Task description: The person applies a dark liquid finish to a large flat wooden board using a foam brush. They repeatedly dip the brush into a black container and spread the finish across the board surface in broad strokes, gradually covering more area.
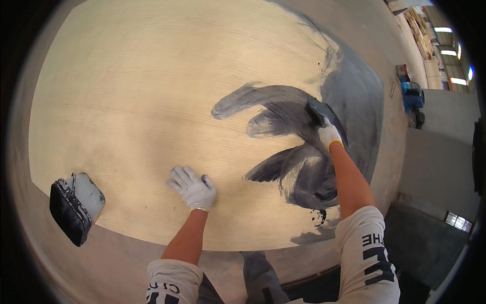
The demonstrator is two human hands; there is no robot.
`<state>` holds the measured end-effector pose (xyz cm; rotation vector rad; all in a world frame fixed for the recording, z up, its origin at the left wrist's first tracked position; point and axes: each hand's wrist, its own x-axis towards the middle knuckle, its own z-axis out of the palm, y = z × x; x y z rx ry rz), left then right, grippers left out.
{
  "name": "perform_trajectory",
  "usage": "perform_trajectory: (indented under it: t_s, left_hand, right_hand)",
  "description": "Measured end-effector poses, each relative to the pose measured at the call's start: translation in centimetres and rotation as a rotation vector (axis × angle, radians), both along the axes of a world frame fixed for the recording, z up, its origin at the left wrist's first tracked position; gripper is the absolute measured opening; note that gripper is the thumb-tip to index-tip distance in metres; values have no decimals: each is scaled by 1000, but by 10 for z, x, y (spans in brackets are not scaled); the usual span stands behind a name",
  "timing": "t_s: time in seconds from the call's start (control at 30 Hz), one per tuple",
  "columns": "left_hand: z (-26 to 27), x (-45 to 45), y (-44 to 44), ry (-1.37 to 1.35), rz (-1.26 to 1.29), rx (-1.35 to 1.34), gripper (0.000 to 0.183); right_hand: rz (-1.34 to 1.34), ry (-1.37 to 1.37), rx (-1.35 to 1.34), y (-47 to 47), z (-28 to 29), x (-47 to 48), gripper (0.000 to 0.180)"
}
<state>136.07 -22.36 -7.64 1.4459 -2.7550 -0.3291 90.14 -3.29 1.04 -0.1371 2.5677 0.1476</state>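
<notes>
A large pale wood-grain panel (pixel 152 57) lies flat in front of me. My right hand (pixel 330 135), in a white knit glove, grips a dark, wide, flat brush or spreader (pixel 319 108); which of the two I cannot tell. The tool rests on the panel within wet black streaks (pixel 292 106), part of its edge blending into the dark coating. To the left, my gloved left hand (pixel 193 188) is palm down on bare wood, fingers apart and holding nothing. Smooth grey-black coating (pixel 357 91) covers the panel's right end.
An open rectangular tin (pixel 95 190) of black liquid, smeared around its rim, stands at the panel's near left corner. Small black drips (pixel 321 217) dot the near right side. Beyond the right end, a blue object (pixel 413 95) and a small box (pixel 401 72) sit on the floor.
</notes>
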Motion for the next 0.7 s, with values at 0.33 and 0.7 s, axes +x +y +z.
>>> perform_trajectory:
  t_s: [0.33,0.7]
  left_hand:
    - [2,-1,3,-22,3,-34,80]
    - [-6,1,2,-14,-10,-62,79]
  right_hand:
    - [551,-292,-285,-215,7,201,54]
    - [150,-78,-261,-124,29,180,57]
